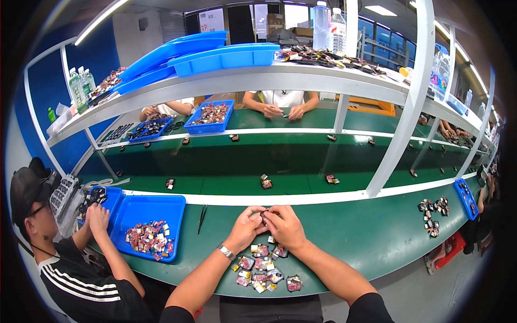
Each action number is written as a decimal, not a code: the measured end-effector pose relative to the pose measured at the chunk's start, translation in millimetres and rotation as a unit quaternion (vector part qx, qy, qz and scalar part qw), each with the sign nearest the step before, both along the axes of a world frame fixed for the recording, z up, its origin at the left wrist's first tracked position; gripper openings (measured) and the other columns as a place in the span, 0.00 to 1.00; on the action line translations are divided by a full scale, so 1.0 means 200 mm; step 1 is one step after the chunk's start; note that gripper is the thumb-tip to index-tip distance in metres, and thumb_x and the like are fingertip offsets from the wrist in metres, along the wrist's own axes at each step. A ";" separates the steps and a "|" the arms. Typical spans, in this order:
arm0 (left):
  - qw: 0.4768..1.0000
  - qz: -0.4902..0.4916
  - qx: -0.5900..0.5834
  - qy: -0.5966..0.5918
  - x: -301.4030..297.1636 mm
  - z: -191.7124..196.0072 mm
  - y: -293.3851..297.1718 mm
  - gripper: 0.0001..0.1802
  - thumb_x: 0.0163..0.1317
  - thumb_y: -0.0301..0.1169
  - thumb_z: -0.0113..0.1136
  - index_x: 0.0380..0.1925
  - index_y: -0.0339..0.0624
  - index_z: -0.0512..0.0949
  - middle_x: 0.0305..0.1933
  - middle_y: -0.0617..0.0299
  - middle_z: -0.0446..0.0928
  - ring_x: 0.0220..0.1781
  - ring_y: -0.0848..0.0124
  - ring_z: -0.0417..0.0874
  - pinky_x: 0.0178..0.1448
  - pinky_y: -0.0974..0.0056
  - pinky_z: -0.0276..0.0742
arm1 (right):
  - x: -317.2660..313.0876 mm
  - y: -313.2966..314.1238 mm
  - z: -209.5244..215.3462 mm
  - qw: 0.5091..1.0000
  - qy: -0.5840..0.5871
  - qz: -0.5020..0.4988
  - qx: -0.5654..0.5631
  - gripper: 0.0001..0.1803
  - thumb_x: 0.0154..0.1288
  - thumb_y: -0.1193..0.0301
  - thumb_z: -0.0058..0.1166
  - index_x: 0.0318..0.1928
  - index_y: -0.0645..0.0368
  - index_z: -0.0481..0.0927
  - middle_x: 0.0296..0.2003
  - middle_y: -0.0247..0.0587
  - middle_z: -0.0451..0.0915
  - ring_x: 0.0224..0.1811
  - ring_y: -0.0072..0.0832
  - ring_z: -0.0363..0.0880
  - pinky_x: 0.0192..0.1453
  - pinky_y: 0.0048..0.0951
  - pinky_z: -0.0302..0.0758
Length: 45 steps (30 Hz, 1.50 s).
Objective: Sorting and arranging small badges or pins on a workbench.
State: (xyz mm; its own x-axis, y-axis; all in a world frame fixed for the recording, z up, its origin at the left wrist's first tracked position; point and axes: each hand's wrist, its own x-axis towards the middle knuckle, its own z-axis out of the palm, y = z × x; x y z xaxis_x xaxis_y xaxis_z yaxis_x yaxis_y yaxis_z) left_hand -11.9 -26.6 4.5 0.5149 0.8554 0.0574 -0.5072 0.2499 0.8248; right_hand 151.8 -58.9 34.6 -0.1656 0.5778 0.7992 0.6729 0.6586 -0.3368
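My left hand [246,230] and my right hand [286,230] meet above the green table. Their fingers are closed around a small dark electronic part [264,215], mostly hidden by the fingertips. Just below the hands, close to the table's near edge, lies a cluster of small electronic assemblies [260,279] with red circuit boards, white and yellow labels and dark casings. One assembly [294,283] sits slightly apart on the right of that cluster. To the left of my left hand, black tweezers [202,219] rest on the table.
A blue tray [177,207] of loose circuit boards stands left, beside a co-worker [81,269]. Ahead, a white-railed shelf [301,79] carries blue trays [226,60] and bottles. Assemblies [266,182] sit on the green strip beyond the rail; more [432,215] lie right, near a small blue tray [466,199].
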 end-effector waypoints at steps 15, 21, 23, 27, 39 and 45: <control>0.993 0.070 0.039 0.088 0.02 0.00 -0.02 0.10 0.70 0.24 0.49 0.50 0.39 0.68 0.47 0.58 0.79 0.49 0.72 0.81 0.52 0.65 0.80 | -0.01 0.00 -0.02 0.994 0.067 0.029 -0.083 0.10 0.52 0.78 0.62 0.37 0.59 0.80 0.38 0.39 0.76 0.41 0.36 0.77 0.43 0.33 0.77; 0.985 0.093 0.055 0.133 0.03 -0.02 -0.02 0.09 0.70 0.25 0.49 0.49 0.39 0.69 0.44 0.59 0.80 0.47 0.72 0.81 0.51 0.64 0.81 | -0.02 -0.02 -0.02 1.000 0.010 -0.007 -0.029 0.08 0.54 0.76 0.60 0.36 0.58 0.79 0.38 0.37 0.76 0.40 0.34 0.78 0.42 0.32 0.78; 0.995 0.059 0.033 0.071 0.02 -0.01 -0.01 0.11 0.70 0.23 0.48 0.51 0.38 0.68 0.48 0.58 0.79 0.49 0.71 0.81 0.53 0.65 0.81 | -0.01 -0.02 -0.01 1.000 0.003 -0.019 -0.016 0.07 0.55 0.76 0.59 0.36 0.58 0.79 0.37 0.36 0.77 0.39 0.33 0.78 0.40 0.32 0.79; 0.996 0.048 0.028 0.065 0.04 0.00 -0.02 0.11 0.70 0.23 0.48 0.52 0.38 0.67 0.48 0.59 0.79 0.51 0.71 0.80 0.56 0.62 0.80 | 0.01 -0.01 -0.04 0.999 -0.023 -0.037 -0.016 0.06 0.54 0.76 0.62 0.34 0.59 0.82 0.36 0.37 0.79 0.38 0.33 0.80 0.38 0.31 0.80; 0.991 0.060 0.052 0.105 0.01 -0.01 -0.01 0.17 0.70 0.22 0.48 0.57 0.39 0.65 0.59 0.56 0.74 0.58 0.70 0.77 0.58 0.64 0.78 | 0.02 0.10 -0.03 0.952 0.190 0.056 -0.232 0.06 0.56 0.81 0.61 0.35 0.60 0.82 0.37 0.39 0.82 0.32 0.24 0.81 0.37 0.25 0.79; 0.982 0.118 0.105 0.099 -0.02 0.01 0.04 0.22 0.68 0.23 0.52 0.61 0.35 0.62 0.64 0.45 0.69 0.63 0.57 0.75 0.62 0.57 0.77 | 0.43 0.66 -0.05 0.875 0.345 -0.132 -0.314 0.07 0.49 0.78 0.67 0.32 0.61 0.85 0.30 0.41 0.86 0.33 0.27 0.84 0.40 0.28 0.80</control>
